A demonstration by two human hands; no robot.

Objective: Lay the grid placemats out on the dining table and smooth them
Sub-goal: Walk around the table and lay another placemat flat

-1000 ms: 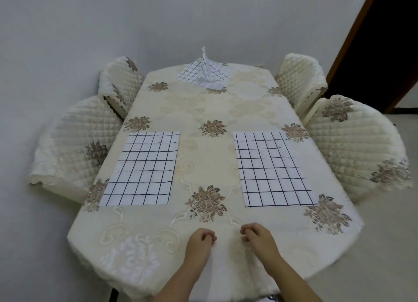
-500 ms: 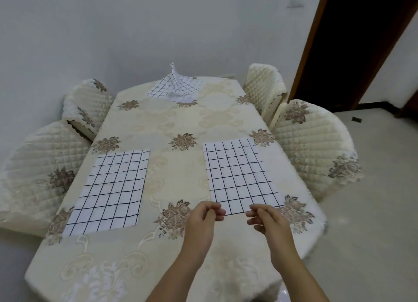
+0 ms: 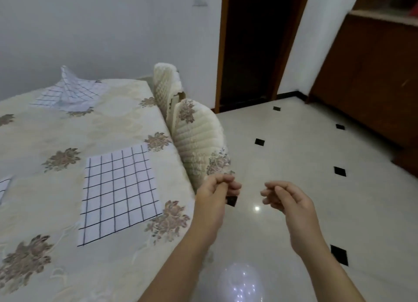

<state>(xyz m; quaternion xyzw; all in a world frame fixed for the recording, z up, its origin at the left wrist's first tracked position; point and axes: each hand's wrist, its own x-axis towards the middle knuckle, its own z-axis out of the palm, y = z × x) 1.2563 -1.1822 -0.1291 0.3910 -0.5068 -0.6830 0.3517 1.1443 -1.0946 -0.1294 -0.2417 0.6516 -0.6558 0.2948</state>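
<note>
Both hands hang in the air over the floor [image 3: 316, 157], off the right side of the table [image 3: 56, 132] and touching nothing. The left hand [image 3: 217, 188] has its fingers curled in, thumb tip pressed against the fingertips, with nothing visible between them. The right hand [image 3: 287, 198] is loosely curled, with a gap between thumb and fingers, and is empty.

On the table the near mat [image 3: 119, 193] lies flat, close to the right edge, between two floral patches of the cloth. The left mat [image 3: 4, 186] shows only as a sliver at the frame's left border, also flat as far as it can be seen. The far mat [image 3: 67, 93] sits at the far end, rumpled, with one corner standing up in a peak.

Two quilted chairs are pushed against the table's right side: the near chair [image 3: 199, 143] just behind the left hand and the far chair [image 3: 165, 84] beyond it. A dark doorway [image 3: 253, 41] and a brown cabinet [image 3: 373, 75] stand behind
</note>
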